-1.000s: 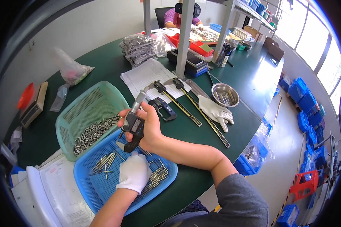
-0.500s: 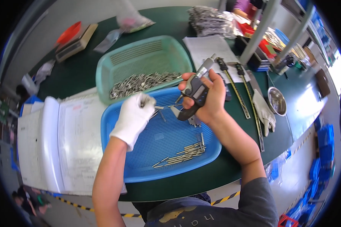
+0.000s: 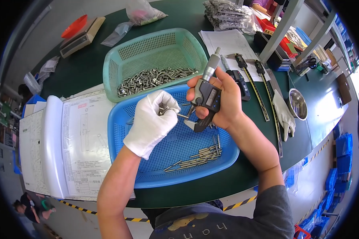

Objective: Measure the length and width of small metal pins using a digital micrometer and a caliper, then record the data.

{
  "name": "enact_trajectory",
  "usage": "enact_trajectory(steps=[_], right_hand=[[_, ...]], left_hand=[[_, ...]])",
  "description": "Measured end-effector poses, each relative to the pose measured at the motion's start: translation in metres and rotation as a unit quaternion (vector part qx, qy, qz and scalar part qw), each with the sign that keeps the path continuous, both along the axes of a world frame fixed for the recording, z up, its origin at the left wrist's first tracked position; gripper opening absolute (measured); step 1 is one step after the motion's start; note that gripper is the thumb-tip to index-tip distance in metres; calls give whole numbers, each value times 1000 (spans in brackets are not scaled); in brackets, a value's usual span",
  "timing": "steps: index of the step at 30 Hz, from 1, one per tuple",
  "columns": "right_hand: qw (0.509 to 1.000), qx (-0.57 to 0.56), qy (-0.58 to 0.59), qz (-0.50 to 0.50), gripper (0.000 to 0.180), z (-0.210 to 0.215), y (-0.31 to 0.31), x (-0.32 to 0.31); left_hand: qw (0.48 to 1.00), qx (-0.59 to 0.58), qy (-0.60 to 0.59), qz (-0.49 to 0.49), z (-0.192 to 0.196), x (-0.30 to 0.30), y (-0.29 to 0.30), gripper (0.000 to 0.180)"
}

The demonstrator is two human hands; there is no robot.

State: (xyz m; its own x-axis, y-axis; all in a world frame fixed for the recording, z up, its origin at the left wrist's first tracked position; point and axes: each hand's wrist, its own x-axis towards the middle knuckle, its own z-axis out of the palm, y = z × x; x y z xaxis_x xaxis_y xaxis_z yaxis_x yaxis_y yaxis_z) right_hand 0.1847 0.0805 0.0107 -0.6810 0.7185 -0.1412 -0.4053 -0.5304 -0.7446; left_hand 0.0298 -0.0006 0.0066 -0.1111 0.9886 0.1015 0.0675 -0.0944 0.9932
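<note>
My left hand (image 3: 153,121), in a white glove, is closed around thin metal pins, and one pin (image 3: 182,116) sticks out to the right. That pin's end is at the measuring gap of a digital micrometer (image 3: 206,97); whether the jaws touch it is too small to tell. Bare-skinned, my right hand (image 3: 227,97) grips the micrometer with its thimble pointing up and away. Both hands are above a blue mesh basket (image 3: 175,182). Loose pins (image 3: 199,158) lie at the basket's near right, and a few more show partly hidden behind my hands.
Behind stands a green basket (image 3: 107,75) of short metal parts (image 3: 151,81). An open binder with a drawing (image 3: 83,139) lies left. To the right are another micrometer (image 3: 243,85), two calipers (image 3: 251,81), a white glove (image 3: 284,117) and a metal bowl (image 3: 298,104). A scale (image 3: 83,38) sits far left.
My left hand has moved right toward the micrometer, bringing the pin's end to its jaws. The micrometer is turned more upright. The whole view has shifted slightly.
</note>
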Motion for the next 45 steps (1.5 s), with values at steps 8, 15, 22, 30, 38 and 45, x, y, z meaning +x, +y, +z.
enact_trajectory(steps=[8,15,22,30,38,45], right_hand=[[999,22,4,30,58,-1,2,0],[999,32,3,31,60,-2,3,-1],[999,46,-8,15,60,-3,4,-1],[998,61,-5,5,62,-3,4,-2],[997,72,-3,-6,60,0,0,-2],[997,71,10,10,58,0,1,-2]], left_hand=[[999,4,48,-3,0,-1,1,7],[997,4,77,6,2,0,0,6],[999,-20,41,-10,0,0,0,6],[1000,-30,2,0,2,0,1,3],[999,-39,-9,-7,4,2,-1,3],[999,-33,-14,-18,-4,4,-1,3]])
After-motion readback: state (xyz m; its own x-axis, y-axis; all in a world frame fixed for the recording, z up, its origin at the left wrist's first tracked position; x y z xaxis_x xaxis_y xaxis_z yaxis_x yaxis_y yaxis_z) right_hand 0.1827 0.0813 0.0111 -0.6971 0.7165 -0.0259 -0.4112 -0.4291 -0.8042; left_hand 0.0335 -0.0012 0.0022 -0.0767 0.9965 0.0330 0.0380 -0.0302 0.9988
